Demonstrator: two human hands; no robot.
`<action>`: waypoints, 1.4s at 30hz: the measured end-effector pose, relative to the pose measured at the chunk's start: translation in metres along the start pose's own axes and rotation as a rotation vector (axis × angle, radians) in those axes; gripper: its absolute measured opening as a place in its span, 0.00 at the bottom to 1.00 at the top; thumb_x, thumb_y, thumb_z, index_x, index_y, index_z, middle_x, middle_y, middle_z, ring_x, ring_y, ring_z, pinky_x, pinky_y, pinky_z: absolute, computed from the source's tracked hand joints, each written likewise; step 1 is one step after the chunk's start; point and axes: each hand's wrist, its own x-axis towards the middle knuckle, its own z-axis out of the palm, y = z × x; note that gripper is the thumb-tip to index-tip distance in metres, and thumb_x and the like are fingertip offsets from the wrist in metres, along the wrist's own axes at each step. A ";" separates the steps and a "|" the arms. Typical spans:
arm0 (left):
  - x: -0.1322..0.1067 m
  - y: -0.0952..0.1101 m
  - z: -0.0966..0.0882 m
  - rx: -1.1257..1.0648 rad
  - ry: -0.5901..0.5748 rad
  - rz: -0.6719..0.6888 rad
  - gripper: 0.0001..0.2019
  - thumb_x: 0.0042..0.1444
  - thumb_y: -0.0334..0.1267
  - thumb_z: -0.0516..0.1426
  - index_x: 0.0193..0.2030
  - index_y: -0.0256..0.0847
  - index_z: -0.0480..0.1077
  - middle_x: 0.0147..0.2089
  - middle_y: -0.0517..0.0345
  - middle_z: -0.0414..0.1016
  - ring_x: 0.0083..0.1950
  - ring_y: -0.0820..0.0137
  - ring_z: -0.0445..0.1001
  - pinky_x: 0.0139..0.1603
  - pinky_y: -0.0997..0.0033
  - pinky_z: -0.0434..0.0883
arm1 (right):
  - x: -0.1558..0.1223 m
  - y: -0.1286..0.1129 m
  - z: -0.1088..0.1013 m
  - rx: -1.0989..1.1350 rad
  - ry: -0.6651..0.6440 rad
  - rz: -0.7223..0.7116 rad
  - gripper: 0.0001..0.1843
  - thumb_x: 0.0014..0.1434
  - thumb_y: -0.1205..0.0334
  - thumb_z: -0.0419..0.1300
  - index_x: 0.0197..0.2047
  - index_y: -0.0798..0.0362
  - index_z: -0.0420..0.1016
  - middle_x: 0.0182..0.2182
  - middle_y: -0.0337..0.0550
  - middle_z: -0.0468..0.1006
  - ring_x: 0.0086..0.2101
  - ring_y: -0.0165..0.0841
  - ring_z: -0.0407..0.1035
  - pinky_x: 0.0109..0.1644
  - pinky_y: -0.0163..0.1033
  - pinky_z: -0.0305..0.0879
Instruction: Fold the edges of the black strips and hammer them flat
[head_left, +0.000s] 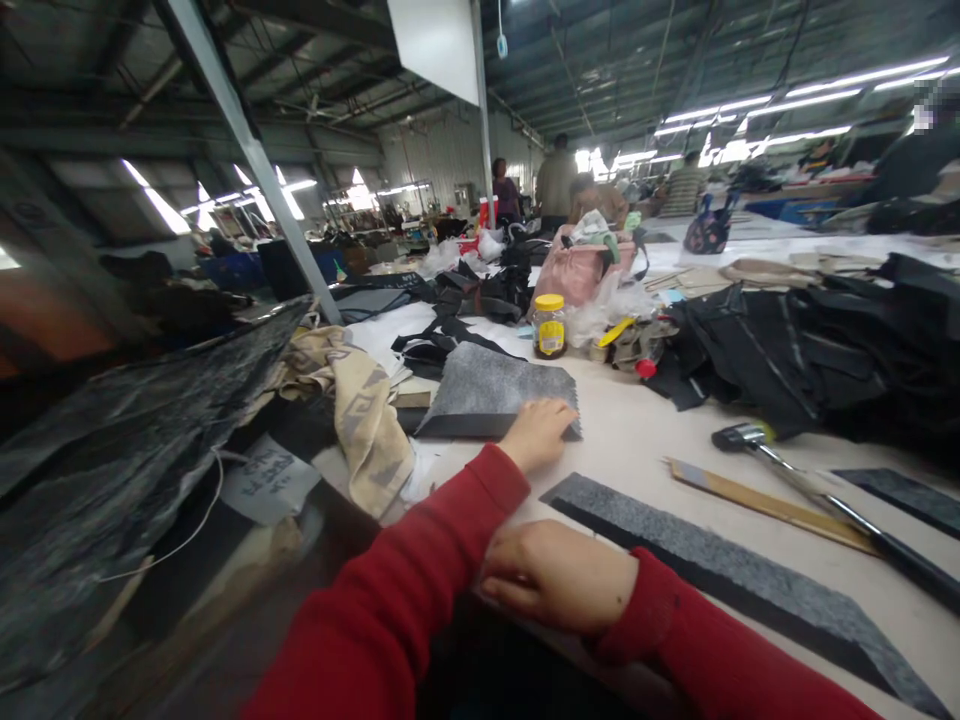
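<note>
At the lower middle of the frame, the right hand (559, 575) curls loosely just beside the left forearm; whether anything is in its fingers cannot be told. The left hand (536, 435) is apart from it and higher up, at the centre, laid over the lower right edge of a grey felt piece (502, 380). Whether those fingers pinch the edge or only press on it is hidden. The piece lies on the tabletop (622, 420), farther up the frame than the right hand, its right edge zigzag-cut and its lower margin dark.

At the lower right, a long grey strip (705, 560) with a dark border slants away from the hands; beyond it are a flat wooden stick (750, 498) and a metal-shafted tool (855, 520) with a black handle. Left of the felt piece hangs a beige patterned cloth (367, 420).

Beyond the piece, at the upper centre, a clear jar (550, 330) stands upright with its yellow lid on and dark contents low inside. Behind it a pink bag (574, 272) is filled to the top with pale crumpled stuff and something green. Toward the upper right sits a small dark patterned bag (707, 230), its contents hidden.
</note>
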 end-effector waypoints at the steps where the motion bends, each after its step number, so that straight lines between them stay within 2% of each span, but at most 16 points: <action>1: 0.000 -0.002 0.002 -0.004 0.010 -0.011 0.17 0.52 0.26 0.50 0.48 0.40 0.66 0.48 0.52 0.68 0.49 0.63 0.64 0.48 0.62 0.62 | -0.002 0.005 -0.004 0.042 0.048 0.014 0.13 0.60 0.63 0.50 0.36 0.55 0.75 0.32 0.42 0.77 0.32 0.29 0.68 0.36 0.32 0.60; 5: 0.001 -0.009 0.009 -0.044 0.042 -0.033 0.11 0.57 0.33 0.50 0.46 0.40 0.68 0.45 0.54 0.69 0.47 0.65 0.65 0.49 0.65 0.63 | -0.006 0.021 -0.009 0.145 0.180 0.086 0.13 0.61 0.63 0.49 0.40 0.55 0.75 0.35 0.43 0.77 0.35 0.30 0.69 0.40 0.33 0.62; 14: 0.000 -0.014 0.015 -0.169 0.099 -0.029 0.11 0.60 0.35 0.49 0.41 0.39 0.72 0.41 0.55 0.72 0.44 0.69 0.68 0.48 0.69 0.63 | -0.010 0.031 -0.010 0.116 0.233 0.146 0.13 0.61 0.63 0.49 0.39 0.53 0.75 0.35 0.42 0.77 0.35 0.31 0.70 0.40 0.34 0.63; 19: -0.002 -0.015 0.010 -0.218 0.098 -0.042 0.11 0.57 0.33 0.49 0.36 0.38 0.73 0.37 0.56 0.73 0.40 0.70 0.69 0.44 0.73 0.65 | -0.016 0.046 -0.020 -0.100 0.362 0.238 0.14 0.61 0.63 0.48 0.37 0.53 0.75 0.33 0.43 0.76 0.35 0.32 0.69 0.39 0.36 0.62; 23: -0.003 -0.015 0.008 -0.243 0.081 -0.082 0.11 0.56 0.33 0.49 0.32 0.39 0.73 0.35 0.57 0.73 0.37 0.70 0.69 0.40 0.73 0.65 | -0.022 0.071 -0.024 -0.319 0.480 0.368 0.14 0.61 0.65 0.47 0.40 0.54 0.74 0.38 0.47 0.76 0.40 0.35 0.68 0.45 0.39 0.61; 29: -0.004 -0.015 0.008 -0.287 0.088 -0.102 0.11 0.55 0.34 0.49 0.29 0.40 0.71 0.32 0.57 0.73 0.36 0.70 0.69 0.39 0.73 0.65 | -0.022 0.102 -0.016 -0.445 0.409 0.509 0.14 0.60 0.65 0.48 0.44 0.56 0.72 0.43 0.49 0.74 0.46 0.36 0.65 0.50 0.40 0.57; 31: -0.004 -0.014 0.008 -0.308 0.102 -0.104 0.11 0.55 0.34 0.49 0.28 0.40 0.71 0.32 0.57 0.73 0.35 0.70 0.69 0.38 0.73 0.64 | -0.019 0.105 -0.013 -0.441 0.391 0.532 0.14 0.61 0.63 0.48 0.46 0.56 0.71 0.44 0.49 0.73 0.46 0.35 0.65 0.50 0.40 0.56; 34: -0.004 -0.014 0.008 -0.349 0.144 -0.125 0.10 0.55 0.34 0.50 0.27 0.40 0.70 0.30 0.58 0.73 0.35 0.70 0.69 0.38 0.74 0.64 | -0.015 0.104 -0.009 -0.453 0.359 0.572 0.15 0.62 0.59 0.46 0.41 0.56 0.72 0.41 0.49 0.74 0.44 0.36 0.66 0.50 0.40 0.55; 37: -0.002 -0.019 0.005 -0.408 0.228 -0.183 0.10 0.57 0.35 0.48 0.30 0.39 0.70 0.30 0.60 0.72 0.34 0.71 0.69 0.37 0.75 0.65 | -0.014 0.099 -0.008 -0.485 0.347 0.596 0.18 0.63 0.57 0.44 0.36 0.55 0.73 0.39 0.48 0.74 0.42 0.37 0.66 0.49 0.42 0.55; 42: 0.000 -0.042 -0.003 -0.502 0.426 -0.348 0.16 0.61 0.39 0.41 0.40 0.36 0.67 0.37 0.55 0.72 0.38 0.70 0.70 0.39 0.74 0.66 | -0.015 0.094 -0.009 -0.494 0.376 0.589 0.17 0.63 0.58 0.46 0.36 0.55 0.73 0.39 0.48 0.75 0.42 0.37 0.66 0.49 0.44 0.53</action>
